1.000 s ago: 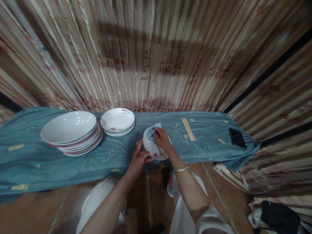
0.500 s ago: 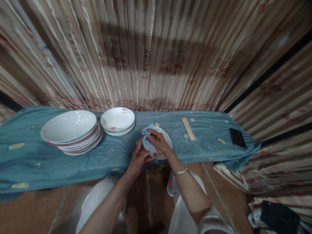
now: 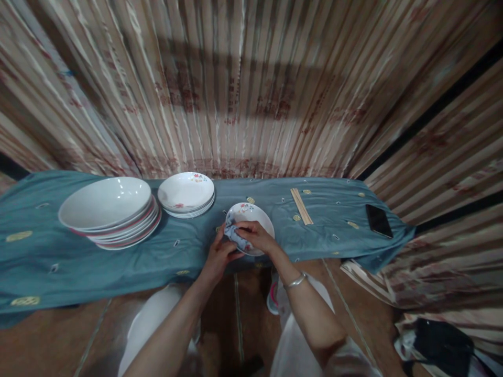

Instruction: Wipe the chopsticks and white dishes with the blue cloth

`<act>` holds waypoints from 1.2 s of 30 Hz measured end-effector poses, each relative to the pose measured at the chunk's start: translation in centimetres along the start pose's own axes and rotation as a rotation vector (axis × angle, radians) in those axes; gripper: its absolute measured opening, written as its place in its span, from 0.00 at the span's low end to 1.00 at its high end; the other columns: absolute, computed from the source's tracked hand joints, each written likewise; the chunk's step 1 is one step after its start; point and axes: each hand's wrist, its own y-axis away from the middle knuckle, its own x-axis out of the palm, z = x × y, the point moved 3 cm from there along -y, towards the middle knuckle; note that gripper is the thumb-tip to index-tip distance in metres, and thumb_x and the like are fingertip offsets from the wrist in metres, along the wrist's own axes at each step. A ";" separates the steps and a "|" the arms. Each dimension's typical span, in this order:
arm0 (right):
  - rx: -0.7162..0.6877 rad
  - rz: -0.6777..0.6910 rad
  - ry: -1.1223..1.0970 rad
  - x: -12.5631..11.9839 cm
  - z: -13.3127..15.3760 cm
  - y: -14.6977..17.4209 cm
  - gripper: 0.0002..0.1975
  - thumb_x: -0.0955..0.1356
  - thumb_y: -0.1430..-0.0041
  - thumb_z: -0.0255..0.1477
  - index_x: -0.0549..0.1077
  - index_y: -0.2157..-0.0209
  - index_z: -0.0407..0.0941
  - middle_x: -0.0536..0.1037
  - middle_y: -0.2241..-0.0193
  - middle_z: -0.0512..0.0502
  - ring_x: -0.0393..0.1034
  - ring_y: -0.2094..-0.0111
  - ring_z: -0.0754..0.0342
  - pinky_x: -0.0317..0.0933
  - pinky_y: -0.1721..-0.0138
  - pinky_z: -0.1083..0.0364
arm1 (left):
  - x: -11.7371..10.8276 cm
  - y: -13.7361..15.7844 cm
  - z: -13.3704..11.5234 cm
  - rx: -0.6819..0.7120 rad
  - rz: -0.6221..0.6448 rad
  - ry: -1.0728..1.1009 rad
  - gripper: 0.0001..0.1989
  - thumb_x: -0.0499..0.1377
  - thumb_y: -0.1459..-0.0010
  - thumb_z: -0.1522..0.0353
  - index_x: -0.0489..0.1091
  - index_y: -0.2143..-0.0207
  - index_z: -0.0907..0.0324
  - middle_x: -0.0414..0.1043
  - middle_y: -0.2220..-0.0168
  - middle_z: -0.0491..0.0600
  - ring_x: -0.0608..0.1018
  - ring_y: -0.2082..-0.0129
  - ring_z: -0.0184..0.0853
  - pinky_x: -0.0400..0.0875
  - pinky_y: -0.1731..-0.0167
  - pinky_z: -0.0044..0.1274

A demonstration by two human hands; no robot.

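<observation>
A white plate (image 3: 261,219) with small flowers near its rim lies at the near edge of the cloth-covered table. My left hand (image 3: 219,254) grips its left rim, the fingers along the side and the thumb at the near edge. Bunched in my right hand (image 3: 256,236) is a light blue cloth (image 3: 237,238), pressed against the inside of the plate on its left half. The fingers of the right hand are closed over the cloth and hide part of the plate. A silver bracelet circles the right wrist.
To the left stand a stack of large white bowls (image 3: 106,201) and a shorter stack of flowered plates (image 3: 186,191). Several wooden chopsticks (image 3: 301,206) lie to the right, with a black phone (image 3: 379,220) farther along. A pleated curtain (image 3: 243,104) hangs behind the table (image 3: 188,251).
My right hand has drawn the cloth from the plate's far left rim toward me, down its left side. My left hand keeps to the left rim. The view has shifted slightly.
</observation>
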 end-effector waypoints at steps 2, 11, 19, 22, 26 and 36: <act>0.021 0.025 0.007 -0.3 -0.1 0.3 0.16 0.70 0.50 0.42 0.79 0.67 0.44 0.78 0.71 0.51 0.69 0.69 0.56 0.63 0.64 0.57 | -0.1 0.0 0.0 0.003 -0.008 0.001 0.46 0.66 0.58 0.72 0.55 0.36 0.52 0.76 0.67 0.45 0.78 0.69 0.34 0.77 0.66 0.30; 0.107 0.163 0.108 -1.8 -0.7 2.1 0.16 0.70 0.50 0.38 0.80 0.65 0.42 0.78 0.73 0.51 0.66 0.72 0.57 0.60 0.66 0.58 | -0.2 -0.2 -0.1 -0.034 -0.006 0.019 0.47 0.64 0.59 0.71 0.54 0.35 0.54 0.76 0.69 0.45 0.78 0.70 0.34 0.78 0.70 0.28; 0.193 0.197 0.274 -2.9 -0.3 3.3 0.11 0.67 0.49 0.31 0.80 0.67 0.41 0.76 0.75 0.52 0.64 0.73 0.58 0.57 0.69 0.59 | -0.1 -0.2 -0.2 -0.023 0.022 -0.034 0.46 0.65 0.57 0.69 0.53 0.34 0.53 0.76 0.71 0.44 0.79 0.71 0.35 0.77 0.69 0.27; 0.200 0.185 0.344 -3.2 -0.4 3.6 0.10 0.67 0.49 0.30 0.80 0.68 0.41 0.76 0.75 0.52 0.65 0.73 0.58 0.57 0.69 0.60 | -0.1 -0.1 -0.2 -0.010 0.029 -0.058 0.48 0.66 0.58 0.69 0.52 0.34 0.53 0.76 0.72 0.45 0.79 0.70 0.36 0.77 0.68 0.28; 0.226 0.115 0.484 -4.0 -0.6 3.9 0.09 0.67 0.50 0.29 0.80 0.70 0.41 0.74 0.79 0.53 0.64 0.75 0.59 0.55 0.71 0.60 | -0.1 -0.2 -0.1 0.002 0.031 -0.067 0.47 0.65 0.57 0.70 0.52 0.34 0.54 0.75 0.73 0.44 0.79 0.70 0.36 0.77 0.67 0.29; 0.236 -0.038 0.809 -4.6 0.5 4.0 0.09 0.66 0.48 0.27 0.78 0.75 0.41 0.73 0.79 0.52 0.64 0.74 0.59 0.50 0.72 0.59 | 0.0 -0.1 -0.2 0.005 0.022 -0.084 0.47 0.64 0.55 0.71 0.51 0.33 0.55 0.76 0.70 0.46 0.79 0.69 0.36 0.78 0.67 0.28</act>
